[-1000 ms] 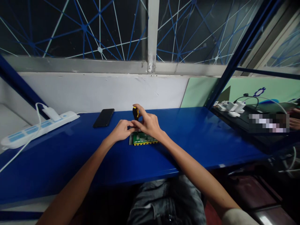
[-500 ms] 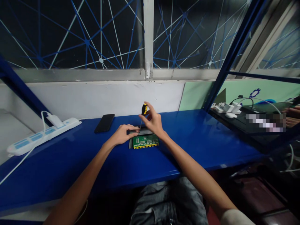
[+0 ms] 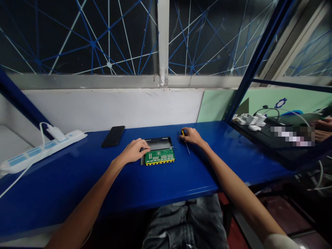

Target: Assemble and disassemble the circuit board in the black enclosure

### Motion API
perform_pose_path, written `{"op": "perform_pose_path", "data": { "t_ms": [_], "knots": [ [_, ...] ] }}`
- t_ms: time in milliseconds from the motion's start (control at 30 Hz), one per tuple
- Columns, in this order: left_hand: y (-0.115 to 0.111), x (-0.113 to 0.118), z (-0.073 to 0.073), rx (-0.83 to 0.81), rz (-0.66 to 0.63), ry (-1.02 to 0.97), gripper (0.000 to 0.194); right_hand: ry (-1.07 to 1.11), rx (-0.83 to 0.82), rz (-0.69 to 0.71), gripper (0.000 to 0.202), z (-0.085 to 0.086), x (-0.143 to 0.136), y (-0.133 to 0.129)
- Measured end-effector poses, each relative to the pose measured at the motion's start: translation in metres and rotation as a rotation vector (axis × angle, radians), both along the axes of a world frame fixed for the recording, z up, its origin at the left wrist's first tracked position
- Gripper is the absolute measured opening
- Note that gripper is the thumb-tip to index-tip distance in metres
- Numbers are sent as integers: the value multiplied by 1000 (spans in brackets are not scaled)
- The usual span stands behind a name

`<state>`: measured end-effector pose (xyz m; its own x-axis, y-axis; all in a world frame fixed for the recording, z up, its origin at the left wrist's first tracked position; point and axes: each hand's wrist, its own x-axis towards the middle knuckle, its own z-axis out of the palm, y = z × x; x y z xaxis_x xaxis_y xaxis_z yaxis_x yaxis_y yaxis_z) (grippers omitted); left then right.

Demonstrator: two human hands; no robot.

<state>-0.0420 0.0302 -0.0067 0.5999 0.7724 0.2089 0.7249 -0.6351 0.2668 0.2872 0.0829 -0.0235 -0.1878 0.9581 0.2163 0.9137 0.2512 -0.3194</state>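
Observation:
On the blue table lies a dark metal case (image 3: 158, 142) with a green circuit board (image 3: 159, 155) in its near part. Yellow connectors (image 3: 160, 162) line the board's front edge. My left hand (image 3: 135, 150) is closed on the case's left side, thumb and fingers at its edge. To the right of the case, my right hand (image 3: 192, 136) rests low over the table, its fingers around the black and yellow handle of a screwdriver (image 3: 187, 148). The shaft slants toward me, its tip close to the tabletop. A few tiny dark pieces, perhaps screws (image 3: 175, 147), lie between case and screwdriver.
A black phone (image 3: 113, 136) lies behind my left hand. Farther left is a white power strip (image 3: 44, 148) with a plugged-in charger and cable. A wall and window close off the back. At right, beyond a blue frame post (image 3: 247, 74), are white adapters (image 3: 255, 119) and another person's hand (image 3: 323, 129).
My right hand has moved from above the case to the right and down, carrying the screwdriver away from it. My left hand has stayed at the case's left side.

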Motion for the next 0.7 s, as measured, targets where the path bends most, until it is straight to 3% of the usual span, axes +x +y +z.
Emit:
{"op": "perform_pose_path", "data": {
  "t_ms": [200, 400, 500, 700],
  "knots": [
    [0, 0, 2, -8, -11, -17, 23, -107, -22, 8, 48, -2, -11, -6],
    [0, -3, 3, -5, -24, -49, 24, -48, 118, -28, 44, 17, -8, -18],
    [-2, -2, 5, -29, -20, -57, 26, 90, 171, 101, 41, 28, -14, -28],
    [-6, 2, 10, -15, -24, -92, 27, 258, 54, 442, 35, 31, -36, -42]
  ]
}}
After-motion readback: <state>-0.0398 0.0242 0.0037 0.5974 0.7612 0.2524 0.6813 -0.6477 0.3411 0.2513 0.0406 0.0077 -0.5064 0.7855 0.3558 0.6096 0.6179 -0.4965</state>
